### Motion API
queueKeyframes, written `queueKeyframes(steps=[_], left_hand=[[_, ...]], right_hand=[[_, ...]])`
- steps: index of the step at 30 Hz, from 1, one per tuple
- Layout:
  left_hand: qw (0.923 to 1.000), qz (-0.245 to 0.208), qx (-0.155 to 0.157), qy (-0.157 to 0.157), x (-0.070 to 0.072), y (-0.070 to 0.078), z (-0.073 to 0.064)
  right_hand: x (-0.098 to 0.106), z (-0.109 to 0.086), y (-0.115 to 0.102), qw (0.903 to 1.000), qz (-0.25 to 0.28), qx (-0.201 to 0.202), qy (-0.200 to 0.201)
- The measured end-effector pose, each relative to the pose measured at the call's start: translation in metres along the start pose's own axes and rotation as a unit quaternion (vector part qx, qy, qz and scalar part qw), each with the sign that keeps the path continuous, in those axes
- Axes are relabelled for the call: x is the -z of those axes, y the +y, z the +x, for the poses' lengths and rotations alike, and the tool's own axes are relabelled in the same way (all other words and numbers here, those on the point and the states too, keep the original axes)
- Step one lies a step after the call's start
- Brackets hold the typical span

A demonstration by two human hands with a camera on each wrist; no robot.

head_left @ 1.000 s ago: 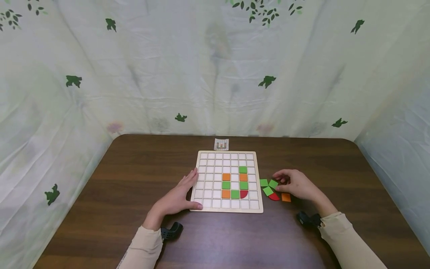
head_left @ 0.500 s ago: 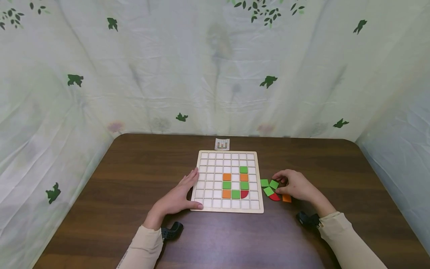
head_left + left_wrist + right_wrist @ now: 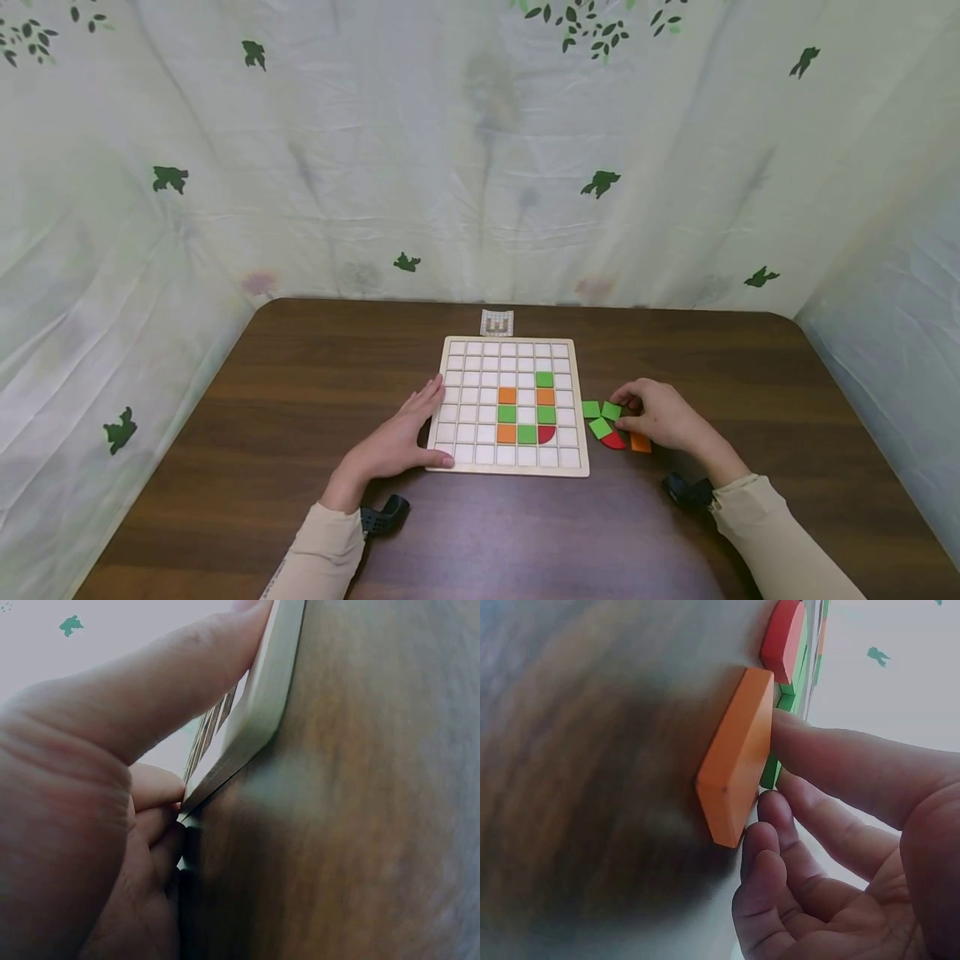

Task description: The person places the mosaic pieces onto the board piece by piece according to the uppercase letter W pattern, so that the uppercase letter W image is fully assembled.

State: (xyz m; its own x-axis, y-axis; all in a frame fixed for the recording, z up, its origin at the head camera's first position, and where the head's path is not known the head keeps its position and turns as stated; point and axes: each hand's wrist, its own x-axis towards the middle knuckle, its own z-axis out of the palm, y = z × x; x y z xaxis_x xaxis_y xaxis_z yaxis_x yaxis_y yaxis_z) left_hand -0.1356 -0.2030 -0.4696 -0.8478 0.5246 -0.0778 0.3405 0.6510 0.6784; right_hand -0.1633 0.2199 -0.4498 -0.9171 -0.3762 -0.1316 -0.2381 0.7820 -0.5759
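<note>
A square board (image 3: 506,468) with a light wooden frame and white cells lies mid-table. It bears orange and green squares and one red quarter-round tile (image 3: 546,433). My left hand (image 3: 401,435) rests at its left side, fingers stretched along the edge and thumb on the near left corner (image 3: 247,724). Right of the board, my right hand (image 3: 663,414) pinches a green square tile (image 3: 611,411) between thumb and index finger, the other fingers curled. Below the palm lies an orange square tile (image 3: 739,757), partly hidden in the head view.
Two more loose green tiles (image 3: 591,409) and a red quarter-round tile (image 3: 613,442) lie between board and right hand. Behind the board is a small printed pattern card (image 3: 497,322). The brown table (image 3: 337,350) backs onto a leaf-printed curtain (image 3: 480,167).
Both hands and the tiles stay almost where they were. The whole head view has shifted very slightly.
</note>
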Motion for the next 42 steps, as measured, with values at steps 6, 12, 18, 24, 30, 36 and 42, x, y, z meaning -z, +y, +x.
queueKeyframes(steps=[6, 12, 18, 24, 30, 36, 42], left_hand=[[1.0, -0.001, 0.008, -0.001, 0.0, 0.002, -0.001], [0.9999, -0.004, 0.012, -0.001, 0.001, 0.002, -0.001], [0.9999, -0.001, 0.01, 0.0, 0.001, 0.001, 0.0], [1.0, -0.001, 0.009, -0.002, 0.001, 0.001, 0.0], [1.0, -0.002, 0.006, 0.0, -0.001, -0.001, 0.0], [1.0, -0.003, 0.009, -0.001, 0.0, 0.0, 0.0], [0.9999, -0.002, 0.011, -0.001, 0.0, 0.001, 0.0]], right_hand=[[0.0, -0.001, 0.001, 1.0, 0.001, -0.002, -0.001], [0.002, -0.002, 0.002, 1.0, 0.001, -0.004, 0.007], [0.005, -0.005, -0.001, 0.9996, -0.007, 0.011, 0.027], [0.004, -0.006, -0.01, 0.9988, -0.01, 0.021, 0.044], [0.002, -0.006, -0.019, 0.9988, 0.003, 0.011, 0.048], [0.001, -0.007, -0.024, 0.998, 0.004, 0.032, 0.054], [0.0, -0.006, -0.029, 0.997, 0.009, 0.053, 0.057]])
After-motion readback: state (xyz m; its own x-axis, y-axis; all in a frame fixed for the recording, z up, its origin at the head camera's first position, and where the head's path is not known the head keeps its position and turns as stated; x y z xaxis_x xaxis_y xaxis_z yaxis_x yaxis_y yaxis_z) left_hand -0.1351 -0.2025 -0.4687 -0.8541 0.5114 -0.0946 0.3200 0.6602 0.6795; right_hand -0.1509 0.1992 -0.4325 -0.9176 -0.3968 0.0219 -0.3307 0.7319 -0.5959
